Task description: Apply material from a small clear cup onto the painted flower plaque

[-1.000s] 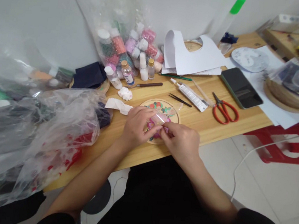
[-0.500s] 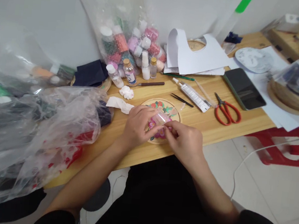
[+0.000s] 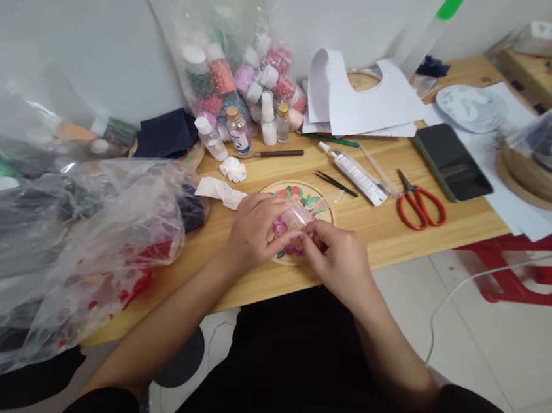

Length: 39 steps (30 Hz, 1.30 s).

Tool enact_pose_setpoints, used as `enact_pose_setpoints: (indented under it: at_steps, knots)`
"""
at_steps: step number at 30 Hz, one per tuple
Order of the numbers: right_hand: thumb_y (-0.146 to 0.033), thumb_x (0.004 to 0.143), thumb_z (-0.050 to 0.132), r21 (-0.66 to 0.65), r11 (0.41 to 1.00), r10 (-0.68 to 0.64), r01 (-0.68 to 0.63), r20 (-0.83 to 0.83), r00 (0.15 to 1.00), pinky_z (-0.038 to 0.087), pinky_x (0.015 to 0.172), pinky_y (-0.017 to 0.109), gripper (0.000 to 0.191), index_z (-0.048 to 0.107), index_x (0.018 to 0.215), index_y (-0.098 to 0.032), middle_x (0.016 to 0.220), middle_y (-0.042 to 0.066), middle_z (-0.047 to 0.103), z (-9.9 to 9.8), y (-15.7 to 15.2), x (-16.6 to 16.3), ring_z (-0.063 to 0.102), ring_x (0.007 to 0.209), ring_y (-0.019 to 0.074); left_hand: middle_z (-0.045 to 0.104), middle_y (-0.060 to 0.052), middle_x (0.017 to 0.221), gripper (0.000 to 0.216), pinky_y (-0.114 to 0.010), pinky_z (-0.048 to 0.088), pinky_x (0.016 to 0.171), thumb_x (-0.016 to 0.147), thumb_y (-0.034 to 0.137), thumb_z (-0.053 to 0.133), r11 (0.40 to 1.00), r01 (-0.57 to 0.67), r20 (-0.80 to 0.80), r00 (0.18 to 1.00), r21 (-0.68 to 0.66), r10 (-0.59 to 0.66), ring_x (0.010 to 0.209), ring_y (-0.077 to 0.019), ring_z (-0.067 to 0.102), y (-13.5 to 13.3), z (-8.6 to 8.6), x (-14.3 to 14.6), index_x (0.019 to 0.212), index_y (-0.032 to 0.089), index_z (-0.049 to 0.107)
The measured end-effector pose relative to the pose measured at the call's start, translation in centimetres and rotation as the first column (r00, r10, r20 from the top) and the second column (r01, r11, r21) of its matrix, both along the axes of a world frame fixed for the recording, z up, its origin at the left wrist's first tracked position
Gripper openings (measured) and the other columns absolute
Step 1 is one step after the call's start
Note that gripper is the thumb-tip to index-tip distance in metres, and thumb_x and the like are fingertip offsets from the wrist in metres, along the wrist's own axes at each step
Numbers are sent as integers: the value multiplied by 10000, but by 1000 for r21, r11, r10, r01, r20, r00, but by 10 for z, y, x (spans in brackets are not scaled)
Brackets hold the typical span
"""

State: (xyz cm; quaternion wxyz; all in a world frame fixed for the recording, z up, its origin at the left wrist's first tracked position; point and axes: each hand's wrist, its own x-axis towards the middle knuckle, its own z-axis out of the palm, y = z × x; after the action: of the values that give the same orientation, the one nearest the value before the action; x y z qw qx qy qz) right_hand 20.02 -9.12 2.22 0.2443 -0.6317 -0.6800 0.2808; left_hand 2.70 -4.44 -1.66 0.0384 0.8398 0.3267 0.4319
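My left hand [image 3: 252,232] and my right hand [image 3: 338,260] meet over a round wooden disc [image 3: 324,205] decorated with red, pink and green flowers near the table's front edge. Between the fingertips of both hands is a small clear plastic packet [image 3: 295,216] with pink contents. Both hands pinch it, fingers closed. The hands hide the disc's near half.
A wooden table [image 3: 377,227] carries a glue tube [image 3: 356,173], tweezers [image 3: 335,184], red scissors [image 3: 420,202], a phone [image 3: 453,163], a brush [image 3: 274,154], white papers [image 3: 360,104], small bottles [image 3: 237,130] and a bag of bead jars [image 3: 230,77]. Large plastic bags [image 3: 56,229] crowd the left. A red stool [image 3: 535,273] stands right.
Both hands stay together over the disc and shift only slightly. The view has drifted a little.
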Motion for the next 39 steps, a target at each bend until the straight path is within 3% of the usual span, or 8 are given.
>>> enact_pose_setpoints:
  at_steps: [8, 17, 31, 39]
  knots:
    - [-279, 801, 507, 11, 999, -34, 33, 49, 998, 290, 522, 227, 187, 638, 704, -186, 522, -15, 560, -1, 4, -3, 488, 479, 112, 719, -82, 1023, 347, -372, 501, 851, 891, 416, 608, 999, -12, 1, 1000, 34, 12, 960, -219, 656, -1, 1, 1, 1142, 184, 547]
    - [-284, 796, 524, 3, 994, -111, 112, 185, 977, 283, 513, 232, 180, 666, 730, -195, 546, 11, 621, -2, 4, -4, 536, 493, 133, 723, -91, 1053, 343, -385, 498, 860, 890, 413, 604, 1000, -3, -1, 1000, -16, 3, 978, -226, 658, -1, -1, 1, 1143, 184, 567]
    - [-333, 816, 494, 108, 984, -158, 145, 125, 980, 320, 506, 230, 242, 686, 758, -197, 500, -4, 598, -1, 1, 0, 533, 446, 129, 729, -85, 1069, 401, -402, 505, 871, 865, 454, 632, 1000, -10, -13, 1000, -2, 10, 990, -234, 666, -1, -3, 0, 1181, 217, 565]
    - [-316, 800, 502, 23, 996, -94, 91, 230, 969, 327, 514, 239, 224, 688, 776, -193, 556, 25, 645, -3, 4, 2, 573, 489, 154, 725, -88, 1075, 415, -411, 493, 893, 865, 427, 639, 1000, 12, 26, 1000, -24, -11, 1012, -236, 649, -1, -4, 0, 1212, 210, 573]
